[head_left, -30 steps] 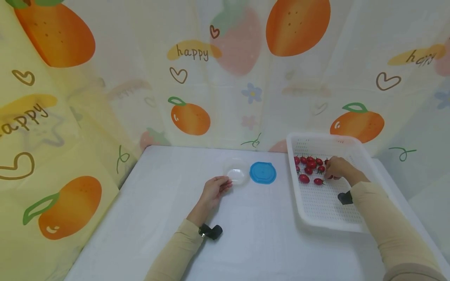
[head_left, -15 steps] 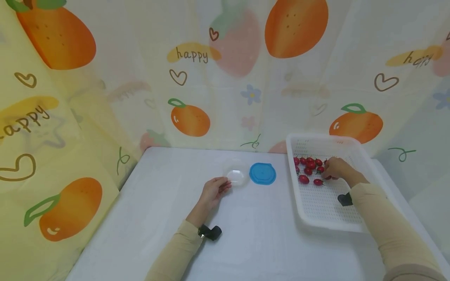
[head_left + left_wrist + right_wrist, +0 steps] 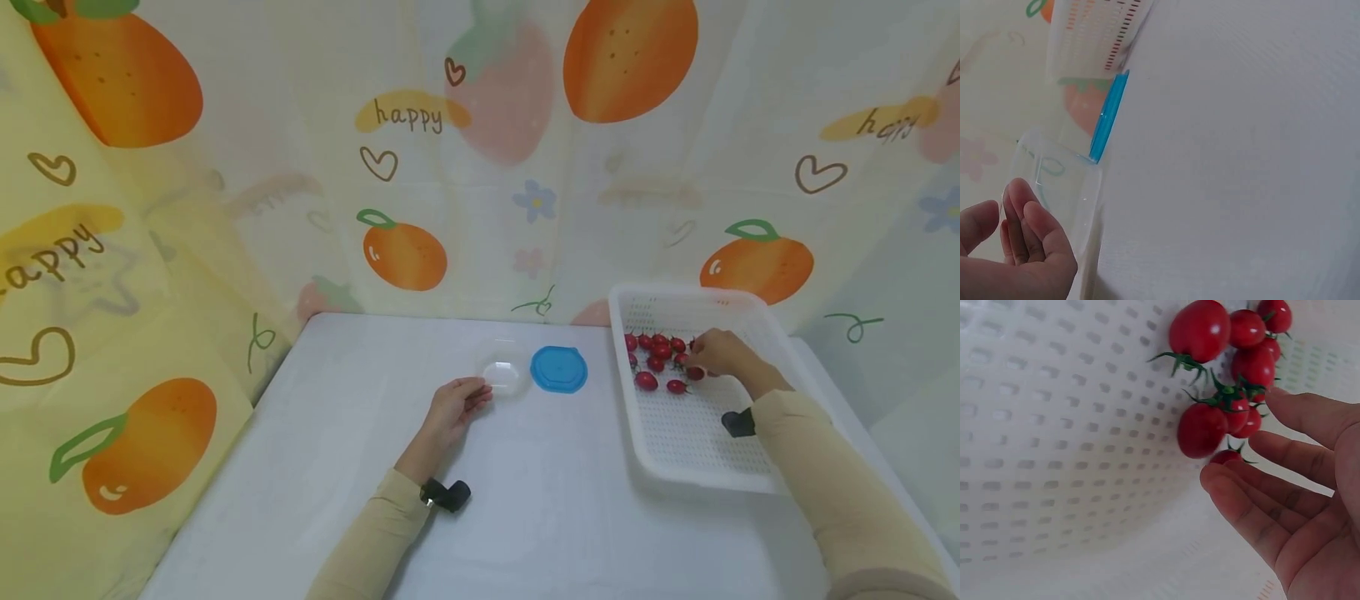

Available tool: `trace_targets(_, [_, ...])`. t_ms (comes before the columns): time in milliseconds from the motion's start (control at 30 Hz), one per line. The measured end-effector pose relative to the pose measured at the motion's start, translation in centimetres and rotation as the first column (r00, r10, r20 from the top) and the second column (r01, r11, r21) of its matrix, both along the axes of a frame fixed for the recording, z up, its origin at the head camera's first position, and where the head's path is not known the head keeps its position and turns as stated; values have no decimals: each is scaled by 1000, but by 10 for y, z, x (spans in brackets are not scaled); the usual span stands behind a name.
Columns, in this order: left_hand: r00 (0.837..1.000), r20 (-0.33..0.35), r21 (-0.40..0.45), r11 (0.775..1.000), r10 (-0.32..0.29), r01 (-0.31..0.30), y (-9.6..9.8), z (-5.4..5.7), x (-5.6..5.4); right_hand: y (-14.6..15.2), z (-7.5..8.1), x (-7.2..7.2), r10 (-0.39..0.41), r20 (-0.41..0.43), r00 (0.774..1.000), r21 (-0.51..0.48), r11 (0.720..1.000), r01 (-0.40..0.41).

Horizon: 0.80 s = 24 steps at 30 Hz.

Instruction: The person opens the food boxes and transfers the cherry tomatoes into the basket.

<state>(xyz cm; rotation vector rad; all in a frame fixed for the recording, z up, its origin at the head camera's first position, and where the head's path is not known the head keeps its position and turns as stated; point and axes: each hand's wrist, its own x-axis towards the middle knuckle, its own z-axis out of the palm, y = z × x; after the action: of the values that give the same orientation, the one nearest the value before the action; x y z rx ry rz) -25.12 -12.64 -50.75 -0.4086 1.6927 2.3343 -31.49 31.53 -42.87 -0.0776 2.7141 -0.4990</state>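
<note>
My left hand (image 3: 454, 408) is at the near-left rim of a small clear plastic container (image 3: 504, 377) on the table. In the left wrist view its thumb and fingers lie on either side of that rim, holding it lightly. Over on the right, my right hand (image 3: 723, 353) reaches into a white perforated basket (image 3: 637, 437) among red cherry tomatoes (image 3: 660, 352) with green stems. Its fingers are spread in the right wrist view, close around a cherry tomato (image 3: 1227, 456) that they partly hide; whether they touch it I cannot tell.
A blue lid (image 3: 559, 369) lies flat just right of the clear container. White cloth covers the table (image 3: 555, 500). A fruit-print curtain (image 3: 480, 208) hangs behind and on the left. Each wrist carries a small black camera.
My right hand has shifted slightly among the tomatoes, and one beneath its fingers shows more now. The left hand keeps its place at the container.
</note>
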Motion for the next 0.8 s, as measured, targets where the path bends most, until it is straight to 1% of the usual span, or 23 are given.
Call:
trace_targets(100, [1000,26,38,999,-3,2,-1,3,2,-1,10,4,24,-38,999,16,1000,-23])
trace_targets(200, [998,65,66,998,5,-9,-3,7,4,-2,20,7,35,-82,996,14,999,-34])
trace_targets(300, [997,76,47,999,-3,0,-4,12,5,-2,29,9,43,-125,991,-6,999,-44])
trace_targets(367, [997,75,23,999,-27,26,-5,14,4,-2,35,10,33,-150,988,-17,999,-36])
trace_targets(500, [995,55,-48,995,-81,84,-7,17,3,-6,46,17,13,-196,980,-27,999,-18])
trace_targets(567, [994,38,-100,990,-100,103,-9,17,4,-9,51,22,4,-212,977,-26,1000,-10])
trace_targets(633, [993,13,-169,979,-113,114,-11,17,5,-11,55,29,2,-231,973,-23,1000,-8])
trace_targets(733, [990,-49,-318,942,-129,107,-14,23,10,-11,62,40,7,-260,966,-18,1000,-12])
trace_targets(800, [986,-100,-409,909,-134,82,-15,31,13,-11,68,46,13,-280,960,-16,1000,-18])
